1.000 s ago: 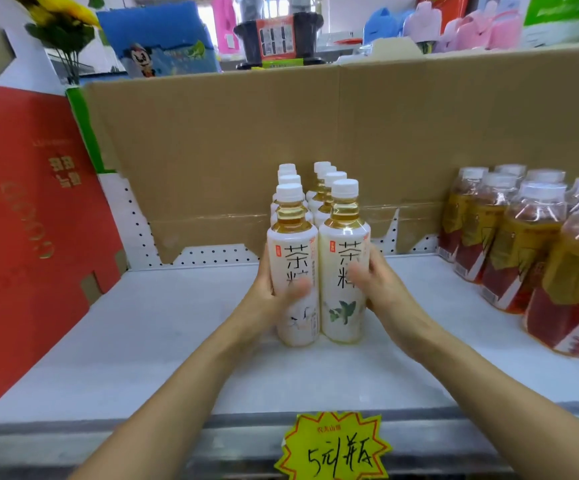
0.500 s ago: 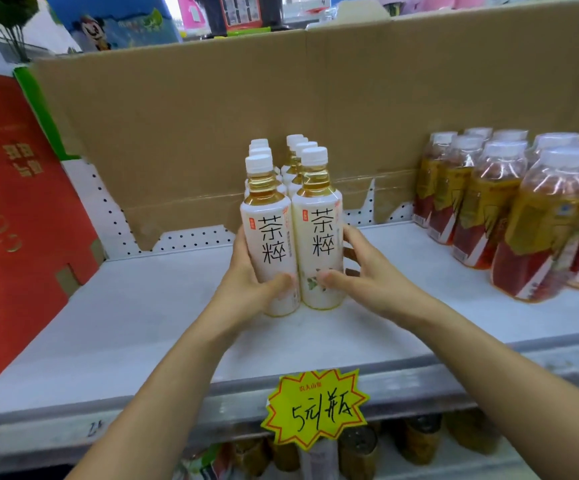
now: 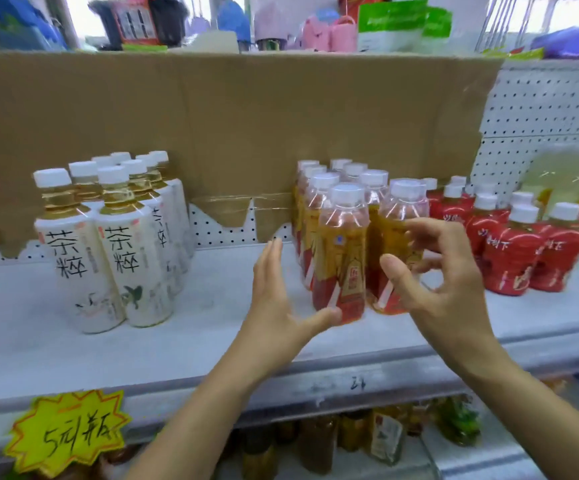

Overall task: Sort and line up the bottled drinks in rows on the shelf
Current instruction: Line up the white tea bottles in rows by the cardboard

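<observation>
Two rows of white-labelled tea bottles (image 3: 108, 244) stand at the left of the grey shelf (image 3: 211, 323). In the middle stand two rows of amber bottles with yellow-and-red labels (image 3: 341, 258). My left hand (image 3: 277, 306) is open just left of the front amber bottle, its thumb tip at that bottle's base. My right hand (image 3: 433, 271) is spread in front of the right front amber bottle (image 3: 398, 233), fingers curled near it but not closed. Red-labelled bottles (image 3: 516, 251) stand further right.
A cardboard sheet (image 3: 232, 126) lines the back of the shelf over white pegboard (image 3: 544, 112). A yellow starburst price tag (image 3: 66, 431) hangs on the shelf's front edge at the left. More bottles stand on the lower shelf (image 3: 350, 441). A pale yellow pack (image 3: 572, 188) sits far right.
Both hands have let go of the two front white-labelled bottles and moved right to the amber bottles. The view has swung right.
</observation>
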Tool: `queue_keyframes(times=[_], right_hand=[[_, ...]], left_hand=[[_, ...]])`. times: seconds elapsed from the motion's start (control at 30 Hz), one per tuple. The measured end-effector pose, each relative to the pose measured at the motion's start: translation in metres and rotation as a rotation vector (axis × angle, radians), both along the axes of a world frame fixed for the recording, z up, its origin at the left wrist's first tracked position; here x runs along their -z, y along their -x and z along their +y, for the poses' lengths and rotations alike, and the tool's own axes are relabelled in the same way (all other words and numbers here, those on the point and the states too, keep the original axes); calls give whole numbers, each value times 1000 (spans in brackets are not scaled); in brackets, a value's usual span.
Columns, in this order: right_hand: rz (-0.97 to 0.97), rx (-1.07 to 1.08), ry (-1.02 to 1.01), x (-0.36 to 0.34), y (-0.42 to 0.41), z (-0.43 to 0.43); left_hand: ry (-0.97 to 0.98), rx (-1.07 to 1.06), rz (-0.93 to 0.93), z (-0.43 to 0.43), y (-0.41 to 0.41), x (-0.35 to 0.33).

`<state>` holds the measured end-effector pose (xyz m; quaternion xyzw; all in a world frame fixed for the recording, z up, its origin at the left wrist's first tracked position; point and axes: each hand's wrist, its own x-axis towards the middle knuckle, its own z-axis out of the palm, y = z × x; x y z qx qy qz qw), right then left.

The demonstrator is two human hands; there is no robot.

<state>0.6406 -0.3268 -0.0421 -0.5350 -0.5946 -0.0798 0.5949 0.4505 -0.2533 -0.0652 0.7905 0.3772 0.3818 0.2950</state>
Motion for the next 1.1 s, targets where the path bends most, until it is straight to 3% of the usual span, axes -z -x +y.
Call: queue_keyframes(times=[0.13,0.23,0.4,0.77,0.97,1.1], right_hand=[[218,-176,394,3,-56,14],[252,-405,572,6,-73,33],[321,-575,611,8,-80,55],[338,-533,625,14,-78,82],[585,-609,543,-8,-93,103],[720,-641,629,-51,-98,138]], left_hand=[[352,56,-95,20,-43,-3],[408,114,-165,42,-51,-2],[363,233,-161,55,-58,-4],[324,247,-120,75,-67,-2],[455,86,-406,99,-67,-30],[536,44,-475,123,-75,-75]])
